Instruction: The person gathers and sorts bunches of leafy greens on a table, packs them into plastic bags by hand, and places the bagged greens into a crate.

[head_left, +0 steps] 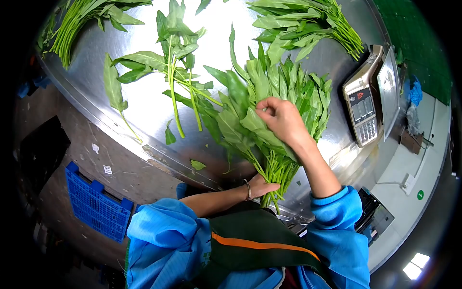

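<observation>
A large bunch of leafy greens [308, 96] lies at the near edge of the metal table [332, 139], its stems toward my body. My left hand [261, 187], with a bracelet at the wrist, is closed round the stems. Over the leaves, my right hand [281, 118] has its fingers curled in a pinch at a leaf; what lies between the fingertips is hard to make out. Loose sprigs [172, 79] are left of the bunch, and a single leafy stem [114, 89] lies farther left.
Another bundle of greens [79, 29] is at the far left and one more [308, 21] at the far right. A scale [362, 103] stands on the table's right side. On the floor at left is a blue plastic pallet [96, 202].
</observation>
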Demonstrator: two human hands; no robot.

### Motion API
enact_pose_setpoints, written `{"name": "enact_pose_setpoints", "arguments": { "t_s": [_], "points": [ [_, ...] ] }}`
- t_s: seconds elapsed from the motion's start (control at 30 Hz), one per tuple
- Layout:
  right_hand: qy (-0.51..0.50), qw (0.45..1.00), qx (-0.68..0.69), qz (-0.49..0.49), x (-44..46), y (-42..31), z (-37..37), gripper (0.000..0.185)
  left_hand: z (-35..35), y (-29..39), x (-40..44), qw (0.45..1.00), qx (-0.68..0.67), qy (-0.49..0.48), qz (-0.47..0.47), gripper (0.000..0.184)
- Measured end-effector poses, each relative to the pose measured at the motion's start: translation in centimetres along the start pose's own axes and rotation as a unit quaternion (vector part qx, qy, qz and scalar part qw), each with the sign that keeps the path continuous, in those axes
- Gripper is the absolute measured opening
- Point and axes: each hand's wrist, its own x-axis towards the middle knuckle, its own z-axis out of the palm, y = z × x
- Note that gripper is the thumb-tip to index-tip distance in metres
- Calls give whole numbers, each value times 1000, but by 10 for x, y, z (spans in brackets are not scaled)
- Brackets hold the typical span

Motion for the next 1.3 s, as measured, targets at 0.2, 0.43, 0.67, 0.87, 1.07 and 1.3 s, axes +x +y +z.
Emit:
{"name": "enact_pose_setpoints", "arguments": {
  "t_s": [0.2, 0.43, 0.67, 0.87, 1.07, 1.3],
  "points": [
    [77, 989, -96, -87, 0, 9, 10, 19, 0, -4, 1, 1000, 24, 6, 8, 31],
    [3, 953, 303, 23, -5, 16, -2, 14, 0, 2, 0, 1000, 3, -8, -15, 31],
    [71, 941, 330, 12, 0, 21, 10, 12, 1, 0, 0, 1000, 6, -1, 5, 32],
    [292, 859, -124, -402, -3, -41, 3, 10, 2, -6, 1, 1000, -15, 7, 9, 34],
    [318, 934, 79, -140, 63, -5, -45, 19, 1, -8, 4, 1000, -13, -9, -26, 34],
    [317, 947, -45, -18, 87, 51, -39, 32, -2, -18, 6, 998, -38, -25, -48, 35]
  ]
}}
